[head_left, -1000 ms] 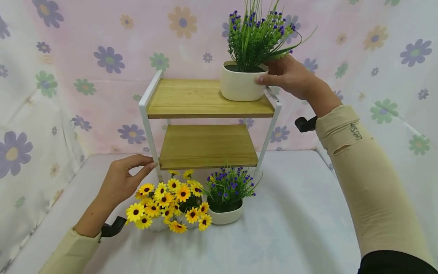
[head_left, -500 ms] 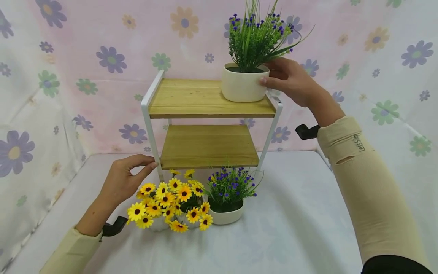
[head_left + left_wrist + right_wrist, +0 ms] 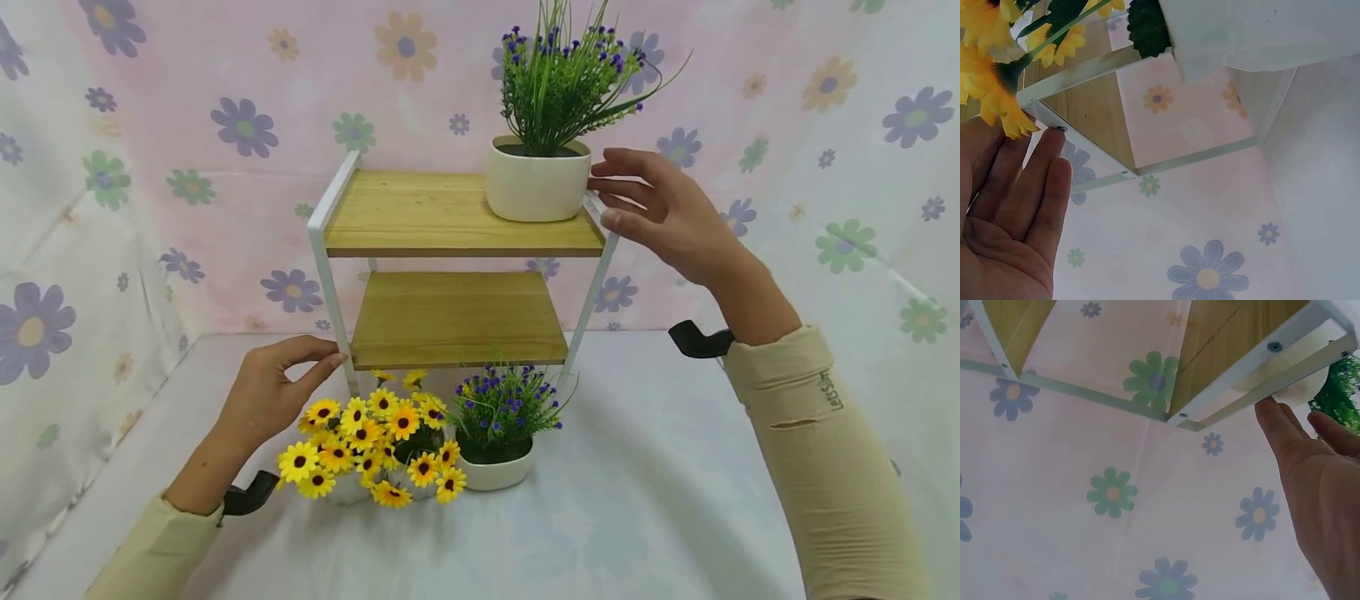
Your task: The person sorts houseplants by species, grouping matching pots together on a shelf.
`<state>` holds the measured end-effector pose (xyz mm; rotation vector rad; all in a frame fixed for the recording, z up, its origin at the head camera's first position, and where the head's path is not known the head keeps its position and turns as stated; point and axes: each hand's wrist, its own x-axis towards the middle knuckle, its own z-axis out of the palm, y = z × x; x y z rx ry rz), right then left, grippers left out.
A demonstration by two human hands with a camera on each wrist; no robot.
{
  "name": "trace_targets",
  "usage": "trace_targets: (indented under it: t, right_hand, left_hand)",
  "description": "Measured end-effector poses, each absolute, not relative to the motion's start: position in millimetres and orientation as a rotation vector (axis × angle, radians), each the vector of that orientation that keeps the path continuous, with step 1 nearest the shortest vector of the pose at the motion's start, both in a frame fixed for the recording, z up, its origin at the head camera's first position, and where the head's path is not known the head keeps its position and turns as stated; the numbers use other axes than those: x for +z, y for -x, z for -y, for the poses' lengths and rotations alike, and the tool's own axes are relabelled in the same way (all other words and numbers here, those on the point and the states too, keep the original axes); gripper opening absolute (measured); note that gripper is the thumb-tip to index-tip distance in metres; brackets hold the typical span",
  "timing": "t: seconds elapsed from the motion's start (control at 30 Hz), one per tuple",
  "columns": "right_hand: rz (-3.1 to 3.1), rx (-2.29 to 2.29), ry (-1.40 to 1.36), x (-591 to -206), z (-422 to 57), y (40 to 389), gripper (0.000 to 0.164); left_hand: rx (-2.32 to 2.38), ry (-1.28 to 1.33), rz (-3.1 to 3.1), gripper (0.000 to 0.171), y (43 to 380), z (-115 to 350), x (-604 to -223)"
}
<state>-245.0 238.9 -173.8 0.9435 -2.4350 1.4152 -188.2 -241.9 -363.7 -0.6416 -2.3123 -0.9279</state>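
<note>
A white-framed rack (image 3: 324,250) with two wooden shelves stands on the table. On the right end of its top shelf sits a cream pot with green and purple flowers (image 3: 536,179). My right hand (image 3: 660,212) hovers open just right of that pot, fingers straight, holding nothing; its fingers (image 3: 1279,425) lie near the rack's upper corner. My left hand (image 3: 270,392) rests with straight fingers against the rack's front left leg, its fingertips (image 3: 1054,140) touching the frame. A bunch of yellow flowers (image 3: 371,442) and a second small purple-flowered pot (image 3: 497,433) stand in front of the rack.
The table (image 3: 637,500) is covered in a pale cloth. A flowered curtain (image 3: 225,125) hangs close behind and at both sides. The lower shelf (image 3: 457,317) and the left part of the top shelf (image 3: 405,208) are bare.
My right hand has let go of the cream pot on the top shelf and drawn back to the right and down, fingers spread. The left hand has stayed on the rack's leg.
</note>
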Motion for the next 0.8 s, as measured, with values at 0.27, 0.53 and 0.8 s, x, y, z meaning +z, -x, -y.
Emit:
trace_targets:
  t: [0.27,0.53,0.8]
  right_hand:
    - [2.141,1.689,-1.158,-202,-255,213,0.070]
    - [1.971,1.528,-1.381,-242,-264,189,0.071]
    - [1.978,1.485,-1.506,-286,-268,180,0.073]
  left_hand:
    - [-0.921,0.647,2.311,0.017,189,241,-364]
    - [-0.917,0.640,2.317,0.016,190,241,-363]
    - [-0.925,0.639,2.315,0.017,188,243,-363]
